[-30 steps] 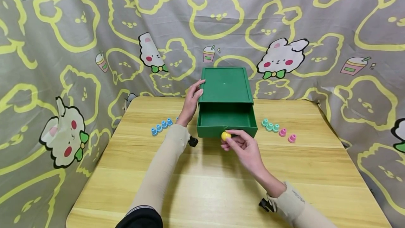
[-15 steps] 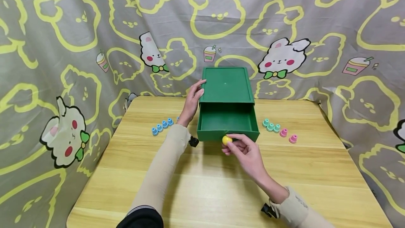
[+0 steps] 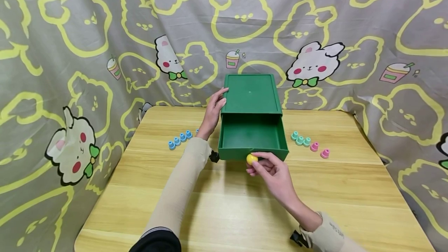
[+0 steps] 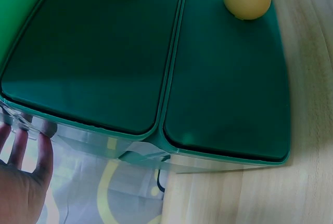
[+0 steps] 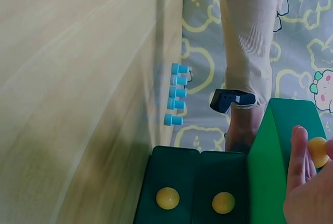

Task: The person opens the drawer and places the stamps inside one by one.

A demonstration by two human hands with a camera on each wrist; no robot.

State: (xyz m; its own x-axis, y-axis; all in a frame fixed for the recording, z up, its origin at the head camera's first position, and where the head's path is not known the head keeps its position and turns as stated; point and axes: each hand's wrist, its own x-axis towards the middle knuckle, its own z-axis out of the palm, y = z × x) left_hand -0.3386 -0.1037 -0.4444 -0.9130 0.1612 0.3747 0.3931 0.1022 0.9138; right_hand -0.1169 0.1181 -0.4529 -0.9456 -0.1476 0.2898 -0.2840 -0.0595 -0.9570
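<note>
A green drawer cabinet [image 3: 250, 92] stands on the wooden table, its top drawer [image 3: 231, 154] pulled well out with a bare green interior. Between thumb and index finger my right hand [image 3: 274, 174] pinches the drawer's round yellow knob [image 3: 251, 159]; the right wrist view has this knob [image 5: 316, 151] at the far right edge. My left hand [image 3: 212, 114] rests against the cabinet's left side, fingers stretched along the upper edge. In the left wrist view, its fingers [image 4: 45, 156] touch the clear side wall. Two lower drawers, each with a yellow knob [image 5: 167, 198], are closed.
Several small blue cup-shaped pieces [image 3: 177, 141] stand in a row left of the cabinet. To the right are mint green ones [image 3: 300, 140] and two pink ones [image 3: 325, 153]. A patterned grey curtain [image 3: 196, 18] hangs behind the table [image 3: 224, 221].
The top drawer has slid farther out toward me, with my right hand moving along on its knob. My left hand has stayed at the cabinet's side.
</note>
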